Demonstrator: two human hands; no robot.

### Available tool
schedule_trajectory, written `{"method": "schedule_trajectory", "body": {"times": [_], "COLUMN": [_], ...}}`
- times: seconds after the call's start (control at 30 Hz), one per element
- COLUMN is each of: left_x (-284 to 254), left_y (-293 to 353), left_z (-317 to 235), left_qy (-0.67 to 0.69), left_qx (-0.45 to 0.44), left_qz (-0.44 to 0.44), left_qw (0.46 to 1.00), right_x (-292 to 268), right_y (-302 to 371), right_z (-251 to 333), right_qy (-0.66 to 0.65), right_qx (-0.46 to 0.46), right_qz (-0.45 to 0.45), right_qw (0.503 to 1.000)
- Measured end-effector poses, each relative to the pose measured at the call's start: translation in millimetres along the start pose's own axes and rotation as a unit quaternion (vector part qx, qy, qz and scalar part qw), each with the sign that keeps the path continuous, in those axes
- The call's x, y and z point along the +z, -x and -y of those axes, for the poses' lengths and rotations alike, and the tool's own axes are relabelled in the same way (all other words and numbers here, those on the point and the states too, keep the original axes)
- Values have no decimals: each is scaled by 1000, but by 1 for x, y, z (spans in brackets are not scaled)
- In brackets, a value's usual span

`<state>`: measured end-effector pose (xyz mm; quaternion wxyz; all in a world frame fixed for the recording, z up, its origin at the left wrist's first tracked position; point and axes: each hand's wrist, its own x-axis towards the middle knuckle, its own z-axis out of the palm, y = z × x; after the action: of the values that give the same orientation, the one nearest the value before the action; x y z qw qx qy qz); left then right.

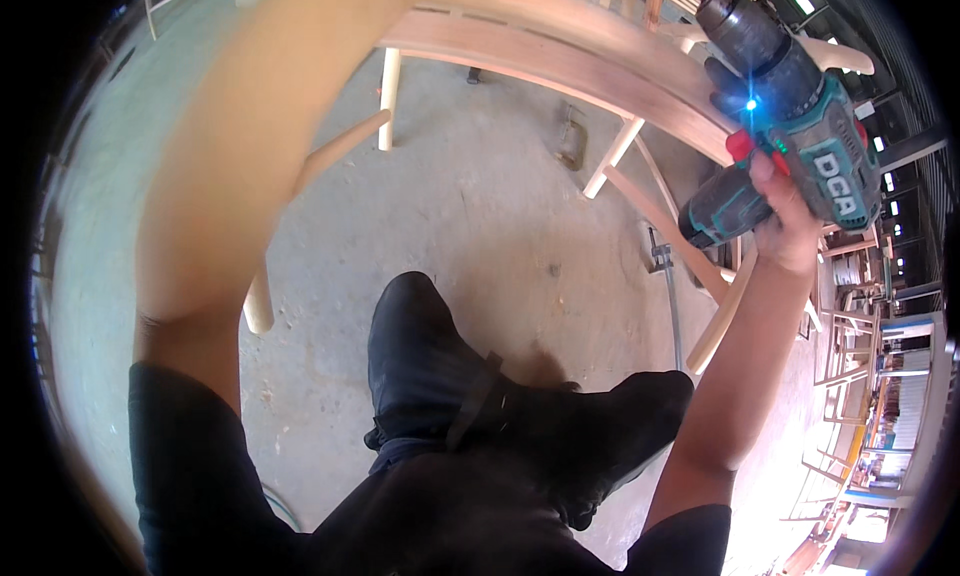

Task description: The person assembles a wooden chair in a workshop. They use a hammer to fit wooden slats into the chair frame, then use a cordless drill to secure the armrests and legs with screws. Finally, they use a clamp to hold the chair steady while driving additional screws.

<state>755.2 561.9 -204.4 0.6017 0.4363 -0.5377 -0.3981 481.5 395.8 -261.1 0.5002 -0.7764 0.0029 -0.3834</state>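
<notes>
The right grip (788, 221) holds a lit teal drill (815, 126) near a wooden rail (560, 58).

Your left arm (215, 196) reaches up and inward, blurred, past the top edge, leaving your left hand out of sight. Your right forearm (750, 366) slants upward and outward, your right hand (788, 216) wrapped in a grip.

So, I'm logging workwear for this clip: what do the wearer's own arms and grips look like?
The left sleeve and right sleeve are black and short, ending above the elbow. The left forearm, blurred, and right forearm are bare. The right grip is ungloved, with no watch or band visible. The left grip can't be judged: it lies beyond the upper edge.
</notes>
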Motion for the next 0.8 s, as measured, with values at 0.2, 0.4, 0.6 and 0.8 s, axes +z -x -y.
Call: {"method": "schedule_trajectory", "body": {"times": [0.2,0.4,0.6,0.8], "left_x": [21,18,-35,-169], "left_y": [-14,5,83,263], "left_z": [4,-7,15,137], "left_qy": [-80,-172,-438,-395], "left_qx": [-4,28,297,-89], "left_qz": [-24,-140,-481,-467], "left_qw": [997,975,699,786], "right_x": [-17,-4,-6,17], "right_y": [8,13,10,9], "right_z": [0,5,11,17], "right_qy": [6,-13,-34,-70], "right_qx": [34,71,92,108], "right_qz": [-10,-59,-74,-96], "right_qw": [999,996,992,987]}}
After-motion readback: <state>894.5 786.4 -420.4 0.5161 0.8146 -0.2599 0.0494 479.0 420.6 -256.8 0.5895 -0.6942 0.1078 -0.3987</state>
